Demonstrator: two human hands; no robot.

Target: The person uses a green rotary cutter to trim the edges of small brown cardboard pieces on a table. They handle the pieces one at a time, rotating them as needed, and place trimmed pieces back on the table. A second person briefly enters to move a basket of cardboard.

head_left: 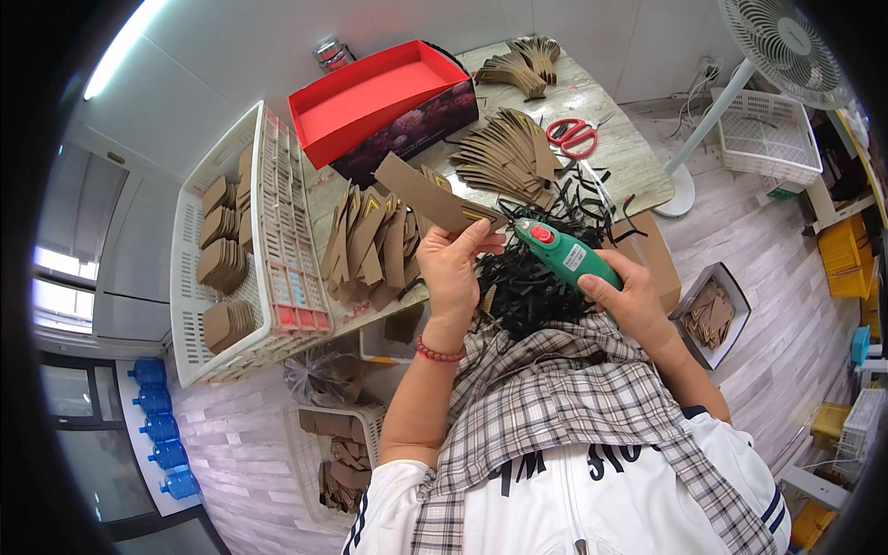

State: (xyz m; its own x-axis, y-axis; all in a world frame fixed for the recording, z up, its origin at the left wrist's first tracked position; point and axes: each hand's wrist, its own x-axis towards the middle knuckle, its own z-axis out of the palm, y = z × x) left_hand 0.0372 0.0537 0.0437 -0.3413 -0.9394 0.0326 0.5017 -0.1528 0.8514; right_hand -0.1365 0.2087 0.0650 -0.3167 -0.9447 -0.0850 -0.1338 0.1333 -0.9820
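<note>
My left hand (455, 268) holds up a flat brown cardboard piece (433, 196) by its lower end, tilted up to the left. My right hand (622, 294) grips a green hand-held power tool with a red button (564, 254); its tip points at the lower end of the cardboard piece. Below both hands lies a heap of black strips (527, 289), partly over a plaid cloth (555, 388) on my lap. A red bead bracelet (437, 352) is on my left wrist.
Stacks of brown cardboard pieces (370, 245) cover the table (629, 139), with more fanned at the back (504, 153). Red-handled scissors (573, 137), an open red box (375, 97), a white basket (268, 250) of folded pieces, a fan (782, 42), and a small box (712, 310) on the floor.
</note>
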